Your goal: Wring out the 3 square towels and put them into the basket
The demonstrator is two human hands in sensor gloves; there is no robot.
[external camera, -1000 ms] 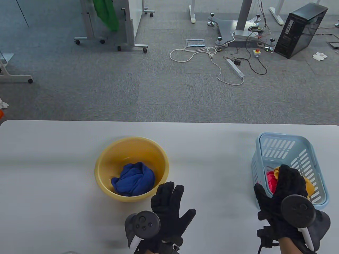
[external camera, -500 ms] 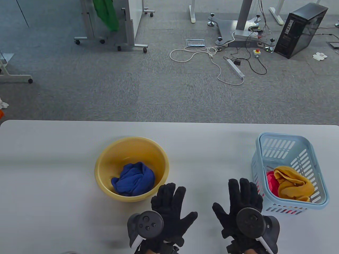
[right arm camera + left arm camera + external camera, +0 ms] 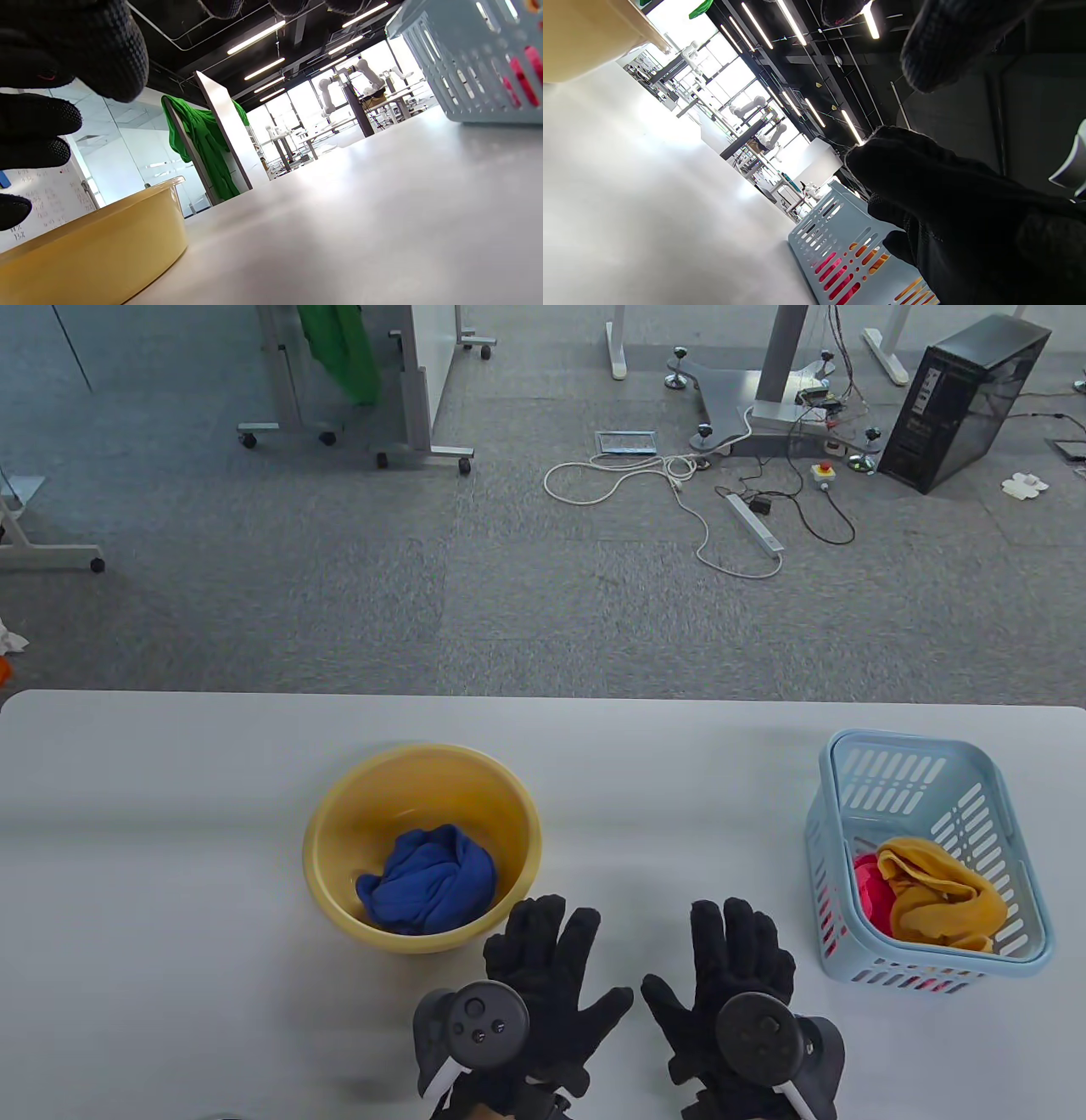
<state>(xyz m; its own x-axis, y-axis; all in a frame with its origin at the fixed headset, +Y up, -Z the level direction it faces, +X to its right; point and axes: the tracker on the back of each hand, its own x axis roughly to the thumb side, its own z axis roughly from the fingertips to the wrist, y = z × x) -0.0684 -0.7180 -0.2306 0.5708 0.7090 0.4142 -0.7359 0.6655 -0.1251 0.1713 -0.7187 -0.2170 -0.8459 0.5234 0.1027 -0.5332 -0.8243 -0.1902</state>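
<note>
table view: we see both hands flat over the table [image 3: 170, 814], empty, fingers spread; left hand [image 3: 543, 984] just beside the bowl [image 3: 339, 814], right hand [image 3: 734, 976] between bowl and basket [image 3: 1001, 806]. a blue towel [image 3: 428, 882] lies crumpled in the bowl. a yellow towel [image 3: 942, 891] lies over a pink towel [image 3: 870, 886] in the basket.

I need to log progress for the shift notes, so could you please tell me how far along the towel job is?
Two of three look done: the yellow towel and the pink towel lie in the blue basket. Nothing is in hand: the left hand and right hand hover open over the table, between bowl and basket. Left: the blue towel sits bunched in the yellow bowl, to be wrung and moved.
</note>
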